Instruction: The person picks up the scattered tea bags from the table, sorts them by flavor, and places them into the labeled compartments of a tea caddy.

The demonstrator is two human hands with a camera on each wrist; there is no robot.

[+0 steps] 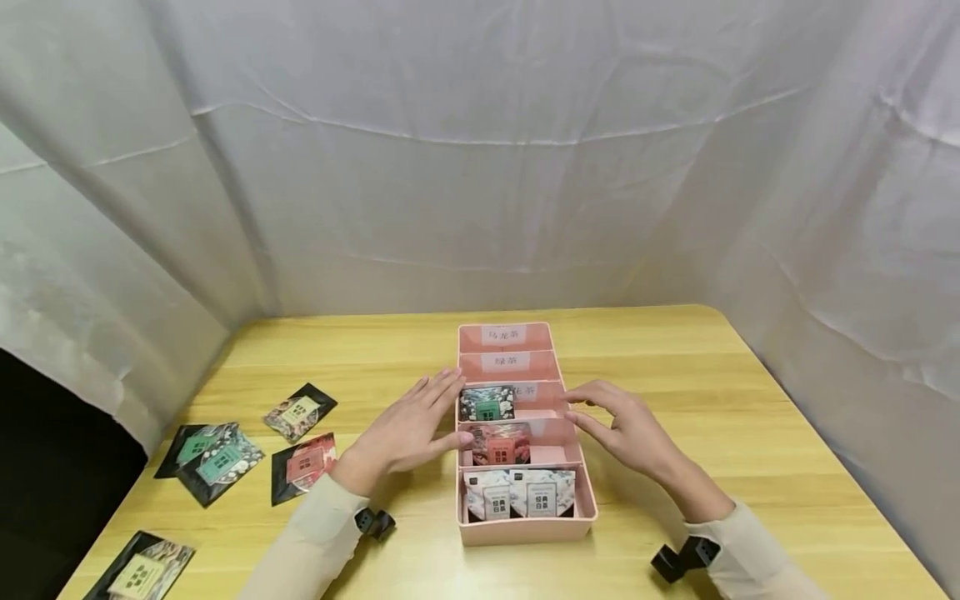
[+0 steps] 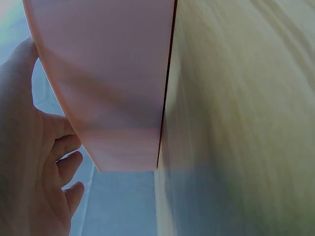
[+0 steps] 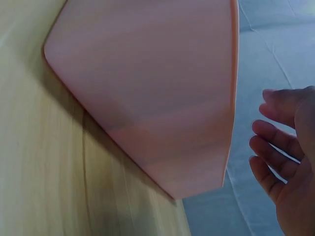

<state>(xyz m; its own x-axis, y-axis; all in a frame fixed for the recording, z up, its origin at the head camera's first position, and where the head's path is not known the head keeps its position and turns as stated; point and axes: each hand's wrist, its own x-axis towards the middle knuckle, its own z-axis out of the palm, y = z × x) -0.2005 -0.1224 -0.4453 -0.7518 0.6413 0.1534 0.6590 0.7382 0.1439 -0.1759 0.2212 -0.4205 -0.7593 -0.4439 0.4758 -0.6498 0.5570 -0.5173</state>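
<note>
A long pink divided box stands on the table. My left hand rests on its left rim, and in the left wrist view that hand's thumb and fingertips touch the box wall. Beside the right rim is my right hand, fingers loosely bent and holding nothing; the right wrist view shows it apart from the box wall. Two white tea sachets sit in the nearest compartment. Behind them come a red tea sachet, then a dark green floral sachet. The two farthest compartments show paper labels.
On the table's left side lie a black-and-cream sachet, a red-and-black sachet, two overlapping green-labelled sachets and a yellow-labelled sachet. Pale curtains hang behind and beside the wooden table.
</note>
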